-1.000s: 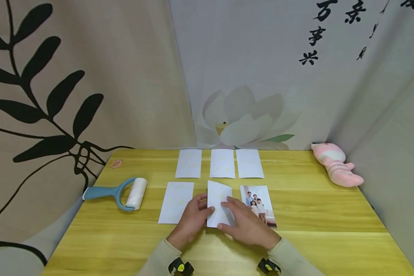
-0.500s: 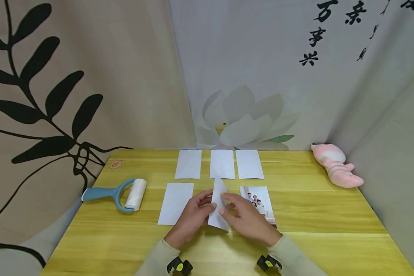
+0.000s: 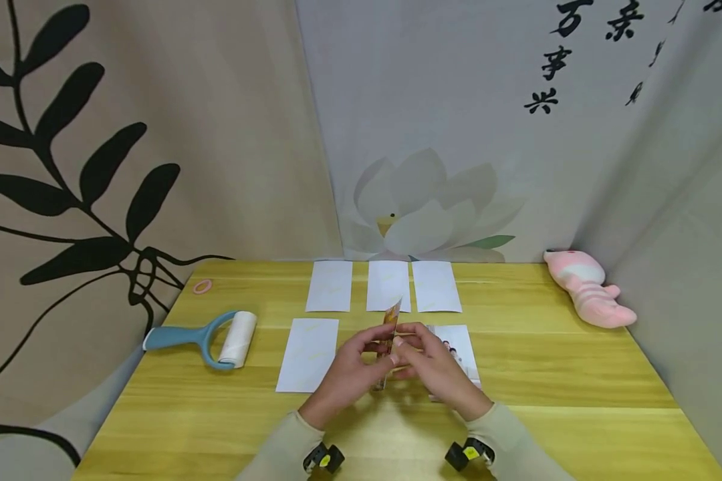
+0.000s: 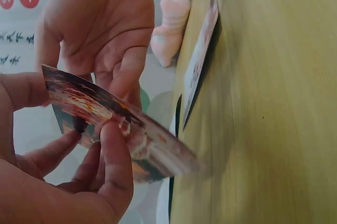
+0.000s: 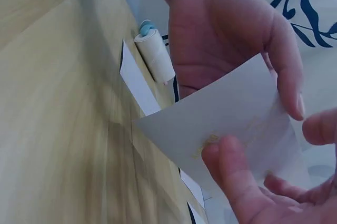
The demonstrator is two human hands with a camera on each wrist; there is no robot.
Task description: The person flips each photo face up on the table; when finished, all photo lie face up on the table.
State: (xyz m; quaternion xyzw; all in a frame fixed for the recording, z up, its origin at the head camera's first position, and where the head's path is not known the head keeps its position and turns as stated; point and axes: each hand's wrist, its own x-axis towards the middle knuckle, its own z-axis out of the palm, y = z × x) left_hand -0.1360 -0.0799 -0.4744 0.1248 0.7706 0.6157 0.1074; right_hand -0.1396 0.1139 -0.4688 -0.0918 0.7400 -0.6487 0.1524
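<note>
Between both hands a photo card point(image 3: 390, 319) stands nearly edge-on above the table. In the left wrist view its dark, reddish printed side point(image 4: 89, 103) shows, pinched by the left hand point(image 4: 63, 176). The right wrist view shows its white back point(image 5: 226, 113), with the right hand point(image 5: 284, 187) touching it by thumb and fingers. From the head, the left hand point(image 3: 356, 364) is on the card's left, the right hand point(image 3: 436, 367) on its right. A family photo point(image 3: 464, 344) lies partly under the right hand; a white card point(image 3: 308, 354) lies left of the left hand.
Three white cards point(image 3: 329, 286) lie in a row at the table's back. A blue-handled lint roller point(image 3: 237, 339) and a pink ring point(image 3: 202, 286) are at the left. A pink plush toy point(image 3: 589, 288) lies at the right back edge of the table point(image 3: 547, 441).
The card between the hands has turned from its white face to edge-on, its printed side now partly visible. Both hands have come closer together, the right covering more of the family photo.
</note>
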